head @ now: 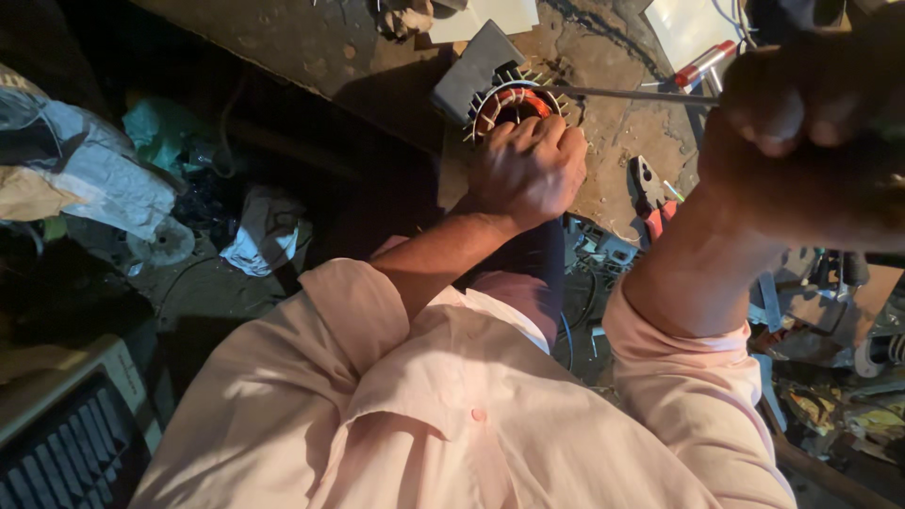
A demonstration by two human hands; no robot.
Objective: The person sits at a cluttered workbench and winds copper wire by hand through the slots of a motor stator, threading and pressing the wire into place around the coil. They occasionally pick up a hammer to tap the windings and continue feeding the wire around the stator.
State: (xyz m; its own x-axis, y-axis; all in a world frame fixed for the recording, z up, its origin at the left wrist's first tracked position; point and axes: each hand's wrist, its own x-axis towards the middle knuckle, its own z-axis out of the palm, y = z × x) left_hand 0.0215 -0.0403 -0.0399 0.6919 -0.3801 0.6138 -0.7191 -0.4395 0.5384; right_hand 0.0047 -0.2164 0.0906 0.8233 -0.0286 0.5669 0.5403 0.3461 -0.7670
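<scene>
Left hand [528, 170] is clamped down over the motor stator [514, 102], fingers curled tight on its near rim, pinning it to the stained workbench [311, 47] close to the near edge. You can see the copper winding glowing orange inside the ring, and pale insulation strips poking out all round the slots like spokes. A grey block [471, 68] leans against the stator on its far left side.

Right hand [801, 123] is up close to the camera, blurred, closed in a fist around a thin metal rod [632, 93]. The rod runs level across the bench and its tip sits right at the stator's far right rim. Whether it is actually inside a slot, I can't make out from here.

How far along? I'd judge the winding is largely in place, since copper shows through the core, but those insulation strips are all sticking up untrimmed and untucked, so the packing and tidying looks unfinished. Nothing visible in the way of lacing or leads tied off.

Pliers with red handles [650, 193] lie on the bench just right of the left hand, untouched. A red-and-white tool [702, 64] lies further back toward the right edge. Below the bench, crumpled cloth and bags [94, 170] crowd the floor.
</scene>
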